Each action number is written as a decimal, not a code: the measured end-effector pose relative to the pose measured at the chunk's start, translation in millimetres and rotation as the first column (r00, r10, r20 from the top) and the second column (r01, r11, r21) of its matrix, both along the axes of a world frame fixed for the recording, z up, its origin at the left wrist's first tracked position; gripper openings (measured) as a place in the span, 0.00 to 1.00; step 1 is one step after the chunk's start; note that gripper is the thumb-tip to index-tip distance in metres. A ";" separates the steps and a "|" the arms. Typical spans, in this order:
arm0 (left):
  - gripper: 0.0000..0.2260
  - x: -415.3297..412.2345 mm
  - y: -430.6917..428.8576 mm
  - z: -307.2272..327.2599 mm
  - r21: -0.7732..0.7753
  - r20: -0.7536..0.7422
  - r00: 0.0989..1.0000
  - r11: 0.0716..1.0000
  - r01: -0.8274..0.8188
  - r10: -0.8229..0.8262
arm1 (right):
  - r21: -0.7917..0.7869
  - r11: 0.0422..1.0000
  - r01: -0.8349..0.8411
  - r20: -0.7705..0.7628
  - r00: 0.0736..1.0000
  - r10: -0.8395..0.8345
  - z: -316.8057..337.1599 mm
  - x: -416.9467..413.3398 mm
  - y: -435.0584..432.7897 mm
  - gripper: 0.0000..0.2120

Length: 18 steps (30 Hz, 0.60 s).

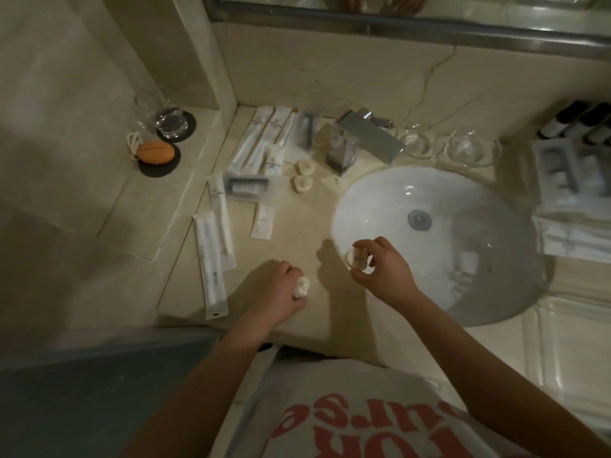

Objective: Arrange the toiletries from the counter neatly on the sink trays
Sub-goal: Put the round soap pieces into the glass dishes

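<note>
Beige veined marble counter [297, 233] wraps a smooth white oval basin [463, 259]. My left hand [281, 289] curls round a small white bottle [301, 287] at the counter's near edge; my right hand [383, 269] pinches a small round clear-wrapped piece [358, 257] over the basin's left rim. Long white sachets [251, 143] lie farther left, beside the square chrome tap [357, 137].

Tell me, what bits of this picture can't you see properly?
Head view only:
White item in the left hand: fingers cover most of it.
Label on the small container in the right hand: blurred.
Dark bottles: cut off by right edge.
Print on white packets: too small.
</note>
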State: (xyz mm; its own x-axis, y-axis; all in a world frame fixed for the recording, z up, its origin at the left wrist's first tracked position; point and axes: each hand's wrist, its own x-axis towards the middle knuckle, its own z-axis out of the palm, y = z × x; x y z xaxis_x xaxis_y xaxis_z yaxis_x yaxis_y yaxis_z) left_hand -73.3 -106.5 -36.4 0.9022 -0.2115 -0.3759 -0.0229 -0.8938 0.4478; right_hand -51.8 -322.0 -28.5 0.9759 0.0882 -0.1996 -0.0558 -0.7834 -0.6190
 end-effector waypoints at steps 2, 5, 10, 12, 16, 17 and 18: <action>0.19 4.3 -11.3 4.6 -0.023 0.001 1.000 1.000 -0.021 0.021 | 0.006 1.000 0.011 0.013 1.000 -0.011 3.4 1.6 -12.5 0.21; 0.20 22.5 -37.0 12.2 -0.106 0.018 0.998 0.993 -0.058 0.060 | 0.022 0.999 0.040 0.041 0.998 -0.040 11.5 9.7 -33.7 0.21; 0.21 67.8 -95.1 42.9 -0.272 0.125 0.986 0.960 -0.072 0.109 | 0.025 0.995 0.099 0.091 0.991 -0.101 31.8 36.9 -78.7 0.22; 0.20 88.0 -118.1 57.5 -0.343 0.144 0.982 0.937 -0.070 0.126 | 0.026 0.990 0.137 0.113 0.984 -0.139 39.5 52.3 -98.0 0.22; 0.19 133.1 -156.7 84.8 -0.389 0.197 0.978 0.921 0.011 0.072 | 0.015 0.985 0.170 0.123 0.978 -0.170 49.0 89.3 -132.5 0.24; 0.19 145.6 -164.9 91.2 -0.384 0.202 0.979 0.922 0.044 0.037 | 0.002 0.985 0.172 0.124 0.977 -0.171 50.4 99.6 -140.0 0.24; 0.19 159.1 -172.7 95.3 -0.379 0.191 0.982 0.923 0.063 0.011 | -0.012 0.985 0.175 0.121 0.978 -0.172 52.2 109.9 -146.6 0.24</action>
